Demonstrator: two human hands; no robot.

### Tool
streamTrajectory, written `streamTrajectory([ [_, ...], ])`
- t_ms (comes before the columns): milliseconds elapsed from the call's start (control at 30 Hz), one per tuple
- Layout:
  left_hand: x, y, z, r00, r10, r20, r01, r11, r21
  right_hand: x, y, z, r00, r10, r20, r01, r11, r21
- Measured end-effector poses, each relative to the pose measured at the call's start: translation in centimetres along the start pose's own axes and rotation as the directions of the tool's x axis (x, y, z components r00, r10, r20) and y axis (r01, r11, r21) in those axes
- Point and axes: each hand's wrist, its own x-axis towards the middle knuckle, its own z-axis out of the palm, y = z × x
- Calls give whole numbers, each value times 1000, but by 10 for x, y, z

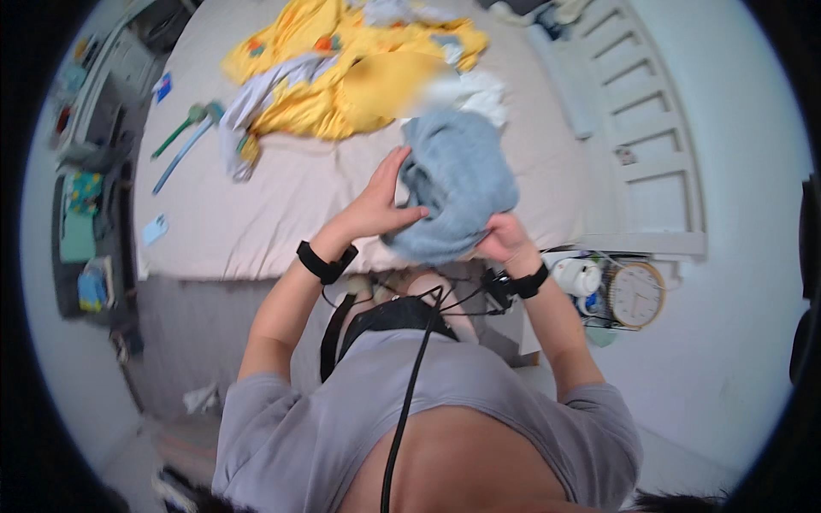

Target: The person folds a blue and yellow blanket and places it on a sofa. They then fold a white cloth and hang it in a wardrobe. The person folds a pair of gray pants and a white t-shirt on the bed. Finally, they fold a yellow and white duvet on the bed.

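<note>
A bundled grey-blue fabric item (458, 173) is held between both hands above the near edge of the bed. My left hand (385, 199) touches its left side, fingers spread, with the thumb at an opening or fold in the cloth. At the lower right corner, my right hand (507, 237) grips the fabric. Beyond it, a heap of yellow patterned cloth (308, 102) lies on the bed, with pale lilac fabric (256, 106) along its left side and white fabric (484, 96) on its right. Part of the heap is blurred.
The bed (288, 218) has a green wand-like item (173, 138), a blue one (186, 154) and a light blue phone-like object (155, 229) at its left. A white slatted headboard (660, 160) stands right. Near my right forearm are a round clock (636, 295) and a white container (577, 276). Cables hang before me.
</note>
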Motion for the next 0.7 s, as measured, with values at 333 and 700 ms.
streamTrajectory([
  [333, 51, 37, -1, 929, 184, 321, -186, 982, -25, -39, -13, 50, 878, -468, -101, -144, -57, -988],
  [700, 50, 40, -29, 921, 379, 85, -384, 858, 339, -1, -24, 90, 507, -797, 328, -21, -392, -920],
])
